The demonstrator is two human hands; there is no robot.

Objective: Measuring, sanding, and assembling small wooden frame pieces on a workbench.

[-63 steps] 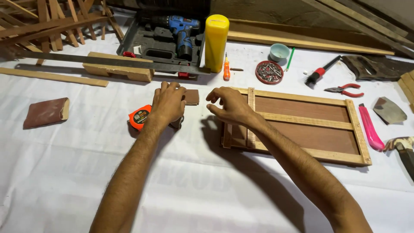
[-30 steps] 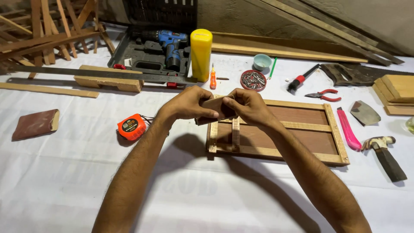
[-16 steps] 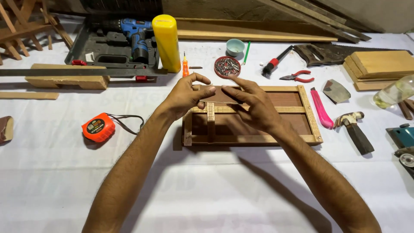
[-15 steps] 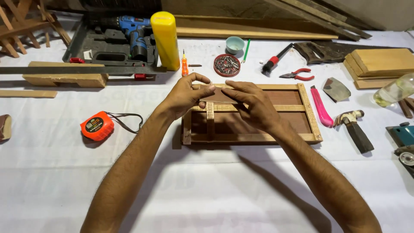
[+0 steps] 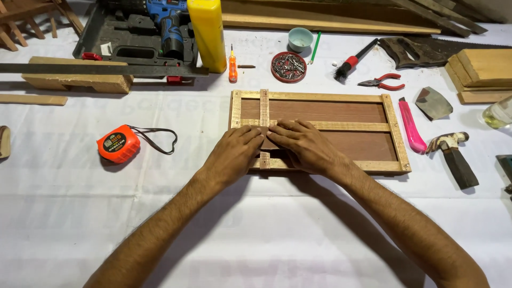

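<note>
A shallow wooden tray frame point(image 5: 396, 128) with a brown panel lies flat on the white cloth. A thin wooden strip point(image 5: 264, 106) crosses it near its left end. My left hand point(image 5: 232, 156) and my right hand point(image 5: 301, 146) press down side by side on the frame's lower left part. Between their fingertips shows a small brown wooden piece point(image 5: 268, 143). Both hands lie palm down with the fingers pressed on the wood.
An orange tape measure point(image 5: 117, 144) lies left of the frame. Behind it stand a yellow bottle point(image 5: 208, 33), a drill case point(image 5: 133, 37), a small screwdriver point(image 5: 232, 63) and a round tin of screws point(image 5: 288, 66). On the right lie a pink cutter point(image 5: 411, 125), a hammer point(image 5: 456, 157), pliers point(image 5: 383, 82) and wood blocks point(image 5: 480, 72).
My hands held the small piece above the frame's top left; now they have come down and press it flat on the frame's lower left. The view has shifted.
</note>
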